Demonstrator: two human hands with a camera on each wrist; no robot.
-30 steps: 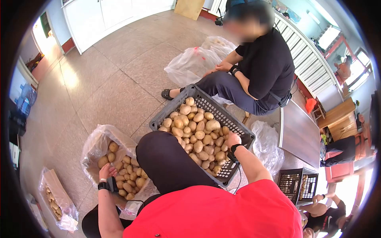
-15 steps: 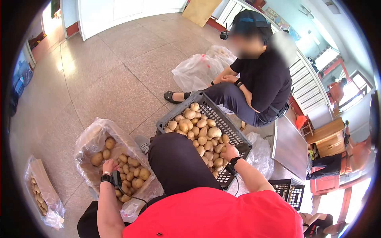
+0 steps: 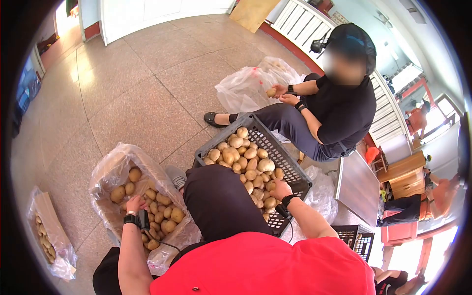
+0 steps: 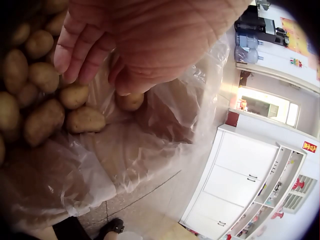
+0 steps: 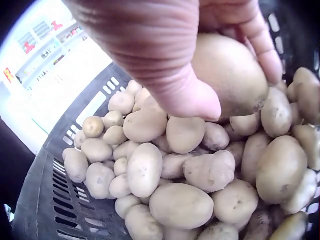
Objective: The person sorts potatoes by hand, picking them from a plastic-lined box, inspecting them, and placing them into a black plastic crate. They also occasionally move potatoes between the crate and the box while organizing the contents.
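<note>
My right hand (image 3: 281, 189) is over the right side of a dark plastic crate (image 3: 279, 150) piled with potatoes. In the right wrist view its thumb and fingers grip a large potato (image 5: 227, 75) just above the heap. My left hand (image 3: 136, 203) hovers over a box lined with clear plastic (image 3: 114, 161), which holds more potatoes (image 3: 160, 211). The left wrist view shows that hand's palm with loosely bent fingers and nothing in them. A potato (image 4: 131, 101) lies beneath its thumb.
Across the crate a seated person (image 3: 339, 103) holds a potato (image 3: 271, 92) beside a plastic bag (image 3: 241, 91). Another lined box (image 3: 53, 221) of potatoes stands at far left. My knee (image 3: 221, 196) is between box and crate. Dark crates (image 3: 346, 235) stand at right.
My left hand has moved from the box's near edge to over its potatoes. My right hand has reached into the crate's potatoes. The seated person has raised a potato.
</note>
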